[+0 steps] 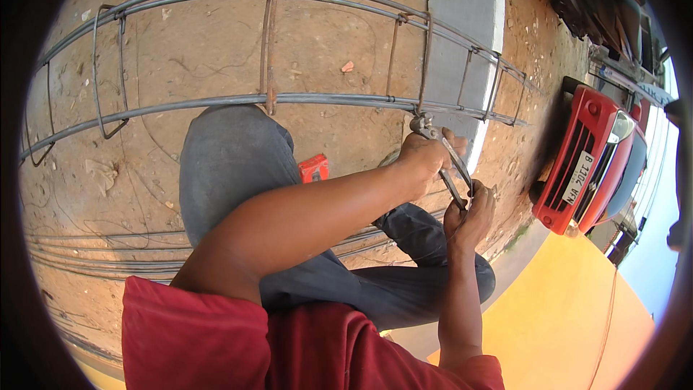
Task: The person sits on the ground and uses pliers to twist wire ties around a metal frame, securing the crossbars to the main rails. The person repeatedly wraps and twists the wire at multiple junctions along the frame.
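Note:
A pair of metal pincers [424, 127] has its jaws at the near lower bar of a long steel rebar cage [339, 99], beside a stirrup. My left hand [422, 162] is closed around the pincers just below the jaws, some fingers showing beyond the handles. Lower down, my right hand [471, 218] grips the ends of the two handles, which stand a little apart. Whether a tie wire lies between the jaws is too small to tell. The cage spans the view from left to right, with several square stirrups around its bars.
A grey block with a white side [462, 36] lies under the cage's right part. A small red box-like object [314, 168] is on the dirt by my knee [231, 152]. Loose rods [108, 249] lie at left. A red car [588, 162] stands at right.

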